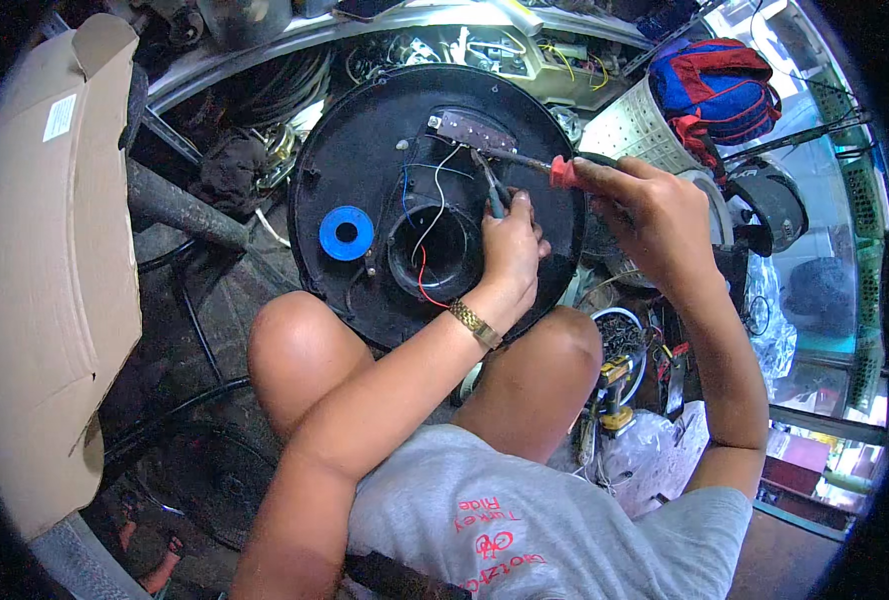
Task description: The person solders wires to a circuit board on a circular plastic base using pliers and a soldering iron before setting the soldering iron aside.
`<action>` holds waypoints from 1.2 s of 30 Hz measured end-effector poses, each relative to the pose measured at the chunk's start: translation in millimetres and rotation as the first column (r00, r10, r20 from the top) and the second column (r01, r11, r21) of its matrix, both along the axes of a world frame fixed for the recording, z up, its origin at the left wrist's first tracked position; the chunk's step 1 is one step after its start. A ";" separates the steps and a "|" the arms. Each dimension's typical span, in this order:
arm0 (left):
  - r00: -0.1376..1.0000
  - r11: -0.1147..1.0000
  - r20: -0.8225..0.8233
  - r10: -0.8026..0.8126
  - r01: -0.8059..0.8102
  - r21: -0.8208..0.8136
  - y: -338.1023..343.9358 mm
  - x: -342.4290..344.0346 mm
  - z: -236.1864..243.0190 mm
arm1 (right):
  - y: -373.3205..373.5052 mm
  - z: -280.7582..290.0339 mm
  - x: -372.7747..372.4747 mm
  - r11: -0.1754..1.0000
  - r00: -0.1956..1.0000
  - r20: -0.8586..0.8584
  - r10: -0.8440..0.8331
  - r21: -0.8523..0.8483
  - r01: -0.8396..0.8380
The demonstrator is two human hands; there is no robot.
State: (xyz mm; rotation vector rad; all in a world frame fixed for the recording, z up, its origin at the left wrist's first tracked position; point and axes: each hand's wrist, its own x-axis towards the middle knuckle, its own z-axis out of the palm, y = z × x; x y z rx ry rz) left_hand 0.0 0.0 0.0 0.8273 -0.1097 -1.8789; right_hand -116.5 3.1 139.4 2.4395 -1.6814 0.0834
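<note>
"What's the biggest thing there?"

"The black housing (350, 165), round, lying with its inside up just beyond the knees (305, 335)."

"And the hands?"

"The right hand (655, 205) has its grip closed round the handle of a red tool (563, 172), perhaps a soldering iron. The left hand's (512, 240) grip is pinched round slim pliers (498, 200), no slack in either."

"Where do the tools meet?"

"At the board (475, 131), the narrow strip inside the housing, toward the far rim. Both tips are at its near edge; I can't tell whether they touch it."

"The blue thing?"

"A spool (328, 233), lying in the housing to the left of the round opening."

"Any wires?"

"A white wire (441, 182) running down from near the board, a blue wire (405, 195) left of it, and a red wire (424, 275) passing toward the left wrist."

"So how far along?"

"Partway, I'd judge. The board sits in the housing and wires are laid in; they hang loose, so connections seem unfinished. Which joints are made, I can't tell."
</note>
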 end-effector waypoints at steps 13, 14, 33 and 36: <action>1.000 1.000 0.002 0.018 -0.018 0.019 -0.2 1.4 0.8 | -2.9 15.7 16.3 0.998 0.999 -0.040 -0.037 0.058 0.040; 1.000 1.000 -0.003 0.028 -0.028 0.009 -0.2 0.4 0.1 | -4.2 16.6 15.9 0.999 0.999 -0.036 -0.004 0.043 0.005; 1.000 0.998 0.000 0.028 -0.028 0.064 0.8 1.1 6.8 | 2.8 15.6 13.9 0.996 0.998 -0.010 -0.061 0.069 0.062; 0.999 0.997 -0.015 0.051 -0.051 0.052 1.7 0.3 6.8 | 2.7 14.7 13.7 0.995 0.998 -0.019 -0.066 0.079 0.067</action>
